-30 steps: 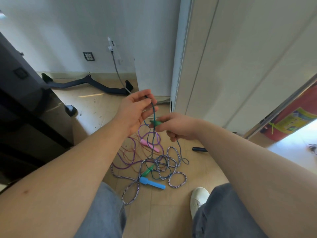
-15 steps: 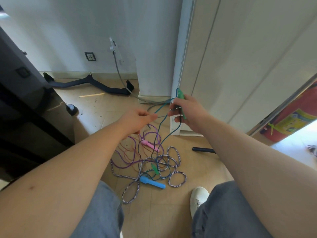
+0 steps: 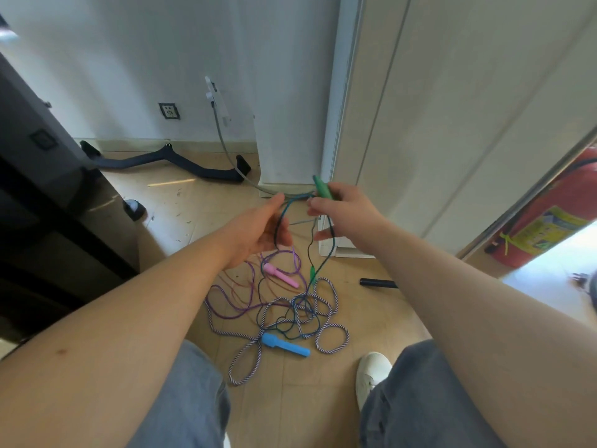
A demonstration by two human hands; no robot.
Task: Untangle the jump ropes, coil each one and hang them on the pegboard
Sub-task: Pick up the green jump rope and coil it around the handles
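The step in hand looks like freeing the green rope (image 3: pixel 333 242) from the pile. To do it well, the person should feed the cord slowly through the left grip and lift only as each loop comes loose. At a crossing it is better to stop and pick it open than to pull, since a hard tug would likely cinch the tangle around the blue handle (image 3: pixel 286 345).

The right grip (image 3: pixel 349 215) is raised well above and beyond the blue handle, fingers pinched round 1 green handle (image 3: pixel 321 187), which points up and away. The left grip (image 3: pixel 258 227) sits beside it at about the same height, palm turned inward, fingers nearly straight and clasping nothing. The green cord runs across its palm.

From there the cord drops to the floor (image 3: pixel 371 312) and threads through the striped rope (image 3: pixel 347 337) looped around the blue handle. The 2nd green handle (image 3: pixel 312 272) shows just beyond that pile, near the pink handle (image 3: pixel 280 275) and purple rope (image 3: pixel 226 295). No pegboard is in view.
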